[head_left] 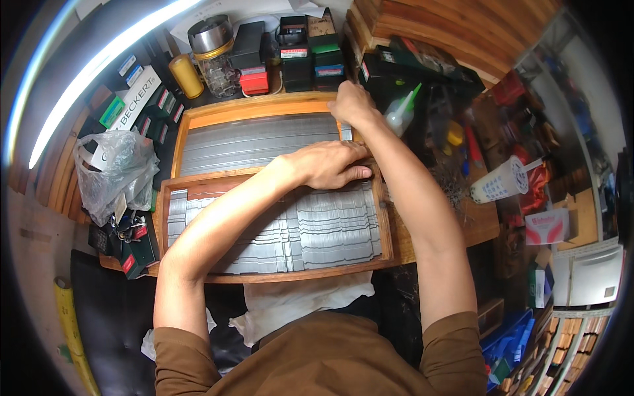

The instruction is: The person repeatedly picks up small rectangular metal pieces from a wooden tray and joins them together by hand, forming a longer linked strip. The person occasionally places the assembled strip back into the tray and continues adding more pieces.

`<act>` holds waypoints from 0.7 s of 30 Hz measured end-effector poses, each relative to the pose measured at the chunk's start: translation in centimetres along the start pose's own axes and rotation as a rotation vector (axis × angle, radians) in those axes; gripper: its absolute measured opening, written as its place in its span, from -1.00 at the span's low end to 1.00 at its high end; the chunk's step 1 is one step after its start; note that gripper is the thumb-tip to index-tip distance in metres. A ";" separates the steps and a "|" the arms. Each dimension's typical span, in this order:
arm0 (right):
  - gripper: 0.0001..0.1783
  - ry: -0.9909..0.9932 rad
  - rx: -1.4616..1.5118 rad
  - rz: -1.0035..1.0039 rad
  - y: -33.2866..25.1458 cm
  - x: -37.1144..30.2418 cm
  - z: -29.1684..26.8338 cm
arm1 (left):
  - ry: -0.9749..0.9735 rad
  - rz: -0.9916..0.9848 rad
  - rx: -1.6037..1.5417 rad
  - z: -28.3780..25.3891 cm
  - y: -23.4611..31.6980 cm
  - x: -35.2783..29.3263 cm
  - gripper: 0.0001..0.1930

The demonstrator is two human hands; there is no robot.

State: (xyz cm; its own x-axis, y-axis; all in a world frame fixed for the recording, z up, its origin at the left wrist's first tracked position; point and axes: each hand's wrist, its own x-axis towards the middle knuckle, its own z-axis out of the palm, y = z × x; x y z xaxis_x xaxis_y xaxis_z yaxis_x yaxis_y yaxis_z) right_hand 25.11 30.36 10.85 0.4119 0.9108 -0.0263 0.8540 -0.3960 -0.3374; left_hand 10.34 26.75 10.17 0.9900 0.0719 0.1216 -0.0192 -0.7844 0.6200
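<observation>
Two shallow wooden trays hold close-packed rows of thin grey metal strips, perhaps needles. The near tray overlaps the front of the far tray. My left hand lies palm down across the near tray's back right corner, fingers pointing right, thumb apart from them. No held thing shows in it. Above it, my right hand is at the far tray's back right corner, fingers curled and mostly hidden. Just below that hand is a small bundle of metal pieces. What the right fingers grip cannot be seen.
Small dark boxes and a lidded jar line the back. A crumpled plastic bag is left. A nozzle bottle, scattered metal bits and a patterned cup are right. White cloth lies below the trays.
</observation>
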 end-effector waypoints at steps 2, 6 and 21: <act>-0.67 -0.027 -0.060 -0.023 -0.5 -0.5 -0.1 | 0.021 -0.017 0.000 0.2 -0.1 0.0 -0.56; -0.67 -0.047 -0.167 -0.070 0.3 0.4 1.3 | 0.035 -0.169 0.049 0.5 -0.2 0.3 -0.56; -0.69 -0.299 -0.320 -0.151 0.2 0.7 -0.1 | 0.039 -0.188 0.286 1.2 0.0 0.0 -0.49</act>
State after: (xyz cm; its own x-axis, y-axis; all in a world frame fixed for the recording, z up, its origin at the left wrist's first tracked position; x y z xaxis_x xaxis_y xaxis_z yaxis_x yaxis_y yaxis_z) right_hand 25.59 30.87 10.84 0.2057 0.9361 -0.2854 0.9719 -0.2295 -0.0524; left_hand 10.54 25.97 9.23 0.9664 0.2505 0.0585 0.2083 -0.8957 0.3928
